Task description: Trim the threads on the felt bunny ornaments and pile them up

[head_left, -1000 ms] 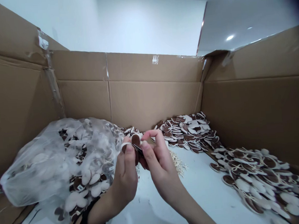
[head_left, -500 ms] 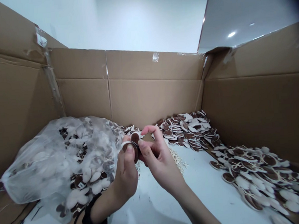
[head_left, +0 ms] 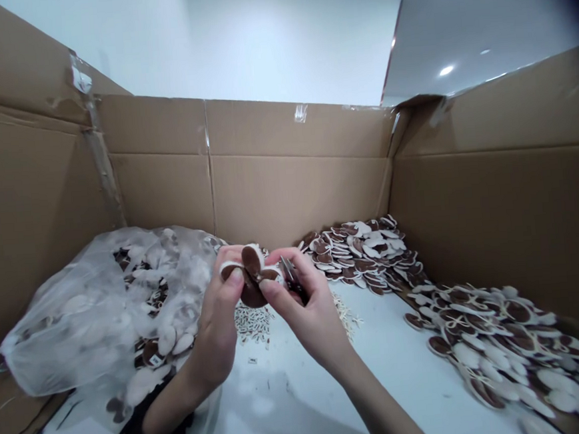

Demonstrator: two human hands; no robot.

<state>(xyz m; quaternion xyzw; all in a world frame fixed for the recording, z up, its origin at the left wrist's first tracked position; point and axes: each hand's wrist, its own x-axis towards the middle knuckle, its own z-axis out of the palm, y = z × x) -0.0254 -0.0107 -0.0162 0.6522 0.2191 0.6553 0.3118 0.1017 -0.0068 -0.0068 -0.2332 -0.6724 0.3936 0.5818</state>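
In the head view, my left hand (head_left: pixel 216 320) and right hand (head_left: pixel 311 312) pinch a brown-and-white lobed piece (head_left: pixel 251 293), fingers closed on it, just below the frame's centre. My right hand also holds a small metal tool (head_left: pixel 288 269). A translucent bag (head_left: pixel 73 334) sits lower left, a heap (head_left: pixel 500 341) of similar pieces lower right, on the worktop (head_left: pixel 392 376).

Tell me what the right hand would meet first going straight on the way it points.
The right hand would meet the piece first, which it seems to touch; beyond, perhaps the left hand, though depth is unclear.
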